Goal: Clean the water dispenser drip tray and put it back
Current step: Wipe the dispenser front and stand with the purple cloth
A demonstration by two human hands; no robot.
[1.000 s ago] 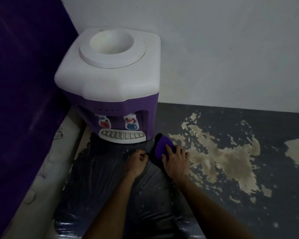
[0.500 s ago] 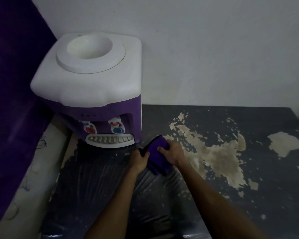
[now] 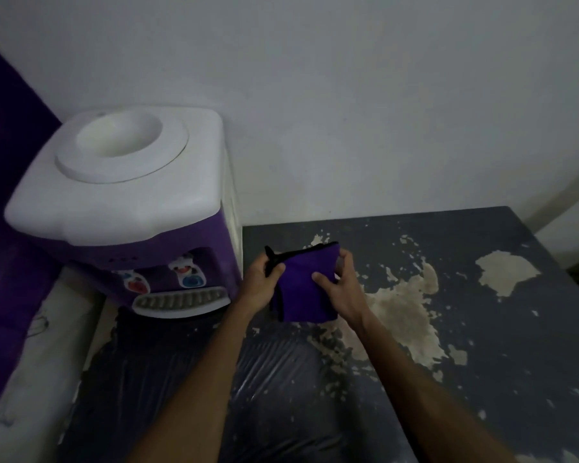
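Note:
A white and purple water dispenser (image 3: 121,195) stands at the back left against the wall. Its white slotted drip tray (image 3: 181,301) sits in place at the foot of the front, under the red tap (image 3: 136,285) and the blue tap (image 3: 191,279). To the right of the dispenser I hold a folded purple cloth (image 3: 306,285) with a black edge, lifted above the surface. My left hand (image 3: 261,284) grips its left edge. My right hand (image 3: 340,289) holds its right side, thumb on top.
The dark grey tabletop (image 3: 448,345) has large patches of peeled paint showing beige. Crinkled clear plastic (image 3: 264,379) covers its near part. A purple curtain (image 3: 0,228) hangs at the left over a pale ledge (image 3: 30,379). The table's right edge drops off at the far right.
The cloth lay on the table under my right hand; now both hands have taken hold of it and raised it off the surface. The view has shifted to the right.

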